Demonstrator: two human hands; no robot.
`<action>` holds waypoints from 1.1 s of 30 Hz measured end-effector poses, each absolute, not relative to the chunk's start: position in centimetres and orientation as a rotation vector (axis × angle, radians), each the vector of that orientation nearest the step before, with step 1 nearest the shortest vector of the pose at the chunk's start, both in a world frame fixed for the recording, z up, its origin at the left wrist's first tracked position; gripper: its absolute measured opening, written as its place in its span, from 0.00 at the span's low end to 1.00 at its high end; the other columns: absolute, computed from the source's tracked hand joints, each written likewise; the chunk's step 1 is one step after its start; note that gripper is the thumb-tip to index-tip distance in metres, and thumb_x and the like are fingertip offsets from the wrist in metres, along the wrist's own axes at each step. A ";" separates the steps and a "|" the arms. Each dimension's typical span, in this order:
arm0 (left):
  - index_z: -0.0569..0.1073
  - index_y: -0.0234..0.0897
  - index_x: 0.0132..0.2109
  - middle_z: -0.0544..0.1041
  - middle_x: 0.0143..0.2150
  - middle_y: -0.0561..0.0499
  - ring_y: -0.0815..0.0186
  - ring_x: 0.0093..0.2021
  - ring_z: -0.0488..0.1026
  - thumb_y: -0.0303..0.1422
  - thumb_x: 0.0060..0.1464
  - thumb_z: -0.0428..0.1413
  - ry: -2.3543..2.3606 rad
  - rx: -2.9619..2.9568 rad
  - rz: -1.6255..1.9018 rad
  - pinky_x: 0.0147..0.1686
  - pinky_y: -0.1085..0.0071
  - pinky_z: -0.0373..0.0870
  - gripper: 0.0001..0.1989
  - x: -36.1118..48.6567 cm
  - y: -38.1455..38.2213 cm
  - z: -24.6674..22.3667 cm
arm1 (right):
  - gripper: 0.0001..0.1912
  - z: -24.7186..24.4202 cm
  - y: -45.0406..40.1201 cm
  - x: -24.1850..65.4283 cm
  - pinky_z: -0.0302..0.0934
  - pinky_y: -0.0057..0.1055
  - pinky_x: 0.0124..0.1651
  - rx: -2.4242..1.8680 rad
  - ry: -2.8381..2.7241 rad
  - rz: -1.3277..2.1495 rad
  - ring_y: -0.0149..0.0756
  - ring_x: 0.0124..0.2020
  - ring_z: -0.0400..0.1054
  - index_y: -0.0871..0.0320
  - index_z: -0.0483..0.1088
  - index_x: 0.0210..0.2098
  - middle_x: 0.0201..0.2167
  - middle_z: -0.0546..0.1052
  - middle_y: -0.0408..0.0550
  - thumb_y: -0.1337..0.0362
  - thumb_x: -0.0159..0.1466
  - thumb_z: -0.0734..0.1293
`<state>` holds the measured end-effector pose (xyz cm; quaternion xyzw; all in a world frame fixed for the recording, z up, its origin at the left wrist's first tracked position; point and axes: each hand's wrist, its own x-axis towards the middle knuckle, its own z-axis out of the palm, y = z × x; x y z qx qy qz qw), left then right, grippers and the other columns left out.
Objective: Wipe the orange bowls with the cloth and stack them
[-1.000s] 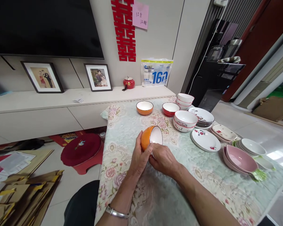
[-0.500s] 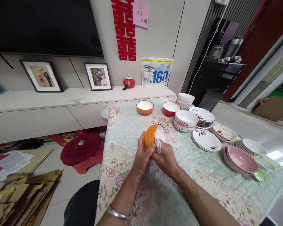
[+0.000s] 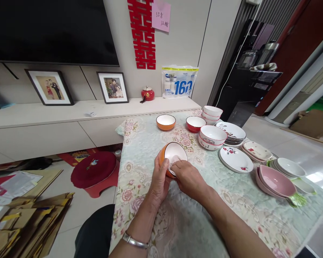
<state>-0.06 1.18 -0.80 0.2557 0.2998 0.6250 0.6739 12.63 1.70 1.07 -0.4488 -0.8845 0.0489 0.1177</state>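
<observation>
An orange bowl with a white inside and dark rim (image 3: pixel 175 149) is tilted above the flowered tablecloth (image 3: pixel 134 157). My left hand (image 3: pixel 160 175) grips its left side, thumb over the rim. Inside the bowl, my right hand (image 3: pixel 187 175) presses a pale cloth (image 3: pixel 173 160) with bent fingers; the cloth is mostly hidden beneath them. Beyond the hands sit another orange bowl (image 3: pixel 165 122) and a red bowl (image 3: pixel 195 123), both upright.
Stacked bowls (image 3: pixel 212 137), patterned plates (image 3: pixel 235 159), pink leaf-shaped bowls (image 3: pixel 277 181) and small pale bowls (image 3: pixel 290 167) line the right side. A red stool (image 3: pixel 94 170) and flattened cardboard (image 3: pixel 37 218) are on the floor at left.
The held bowl has turned so its inside faces up towards me. My right hand has moved from its rim into the bowl with the cloth.
</observation>
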 end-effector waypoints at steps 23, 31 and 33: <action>0.60 0.46 0.66 0.68 0.65 0.44 0.52 0.63 0.67 0.40 0.53 0.64 0.745 0.651 1.417 0.57 0.62 0.69 0.37 0.0 1.1 -1.0 | 0.04 0.9 2.1 12.6 0.58 0.31 0.39 -1.239 -2.366 0.446 0.38 0.37 0.67 0.58 0.68 0.36 0.36 0.75 0.48 0.71 0.61 0.67; 0.60 0.47 0.66 0.65 0.68 0.46 0.55 0.67 0.62 0.39 0.53 0.65 0.678 0.628 1.488 0.62 0.65 0.64 0.37 0.1 1.1 -1.2 | 0.05 1.1 1.7 11.5 0.58 0.27 0.34 -1.094 -1.925 0.904 0.32 0.31 0.63 0.57 0.65 0.33 0.30 0.70 0.40 0.69 0.58 0.66; 0.63 0.45 0.65 0.68 0.66 0.45 0.53 0.66 0.64 0.41 0.53 0.64 0.679 0.615 1.500 0.62 0.63 0.64 0.35 0.0 1.1 -1.0 | 0.08 1.2 1.8 11.9 0.59 0.28 0.36 -1.062 -2.095 0.818 0.34 0.33 0.65 0.57 0.65 0.35 0.33 0.71 0.42 0.72 0.57 0.65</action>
